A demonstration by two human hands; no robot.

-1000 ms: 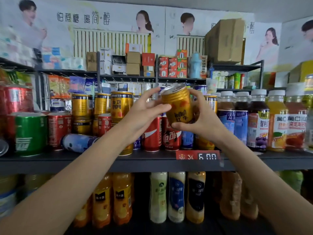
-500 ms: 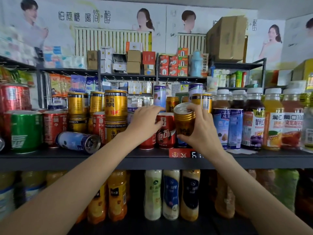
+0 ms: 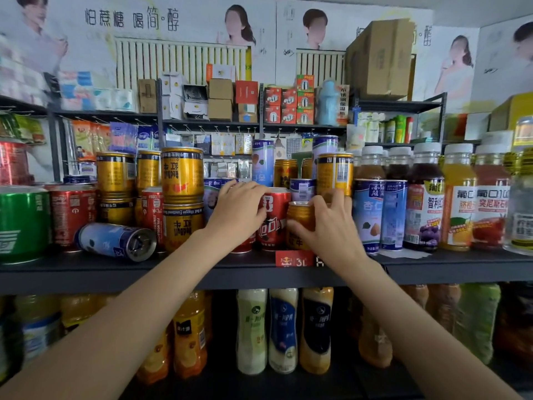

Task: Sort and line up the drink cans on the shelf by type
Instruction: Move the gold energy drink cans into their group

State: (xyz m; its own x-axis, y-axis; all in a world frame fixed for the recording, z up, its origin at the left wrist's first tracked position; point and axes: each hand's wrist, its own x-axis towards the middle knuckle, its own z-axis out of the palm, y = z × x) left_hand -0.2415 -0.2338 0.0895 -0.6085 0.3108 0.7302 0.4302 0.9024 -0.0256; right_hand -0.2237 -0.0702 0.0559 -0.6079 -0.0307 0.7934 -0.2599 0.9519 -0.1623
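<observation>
My right hand (image 3: 326,226) grips a gold can (image 3: 300,216) standing upright at the front of the dark shelf (image 3: 173,272), right of a red cola can (image 3: 272,220). My left hand (image 3: 239,212) is curled over another red can (image 3: 243,245), which it mostly hides. Gold cans stand stacked two high at the left (image 3: 181,176), (image 3: 182,226). A blue can (image 3: 115,241) lies on its side at the front left. More gold (image 3: 334,173) and blue cans (image 3: 263,163) stand behind my hands.
A green can (image 3: 23,223) and red cans (image 3: 73,215) stand at the far left. Blue almond-drink cans (image 3: 367,215) and juice bottles (image 3: 458,197) fill the shelf's right side. A red price tag (image 3: 294,258) hangs on the shelf edge. Bottles line the lower shelf (image 3: 284,330).
The gold can came down from in front of me, held tilted in both hands, and now stands on the shelf by the red cola can. My left hand moved onto a red can.
</observation>
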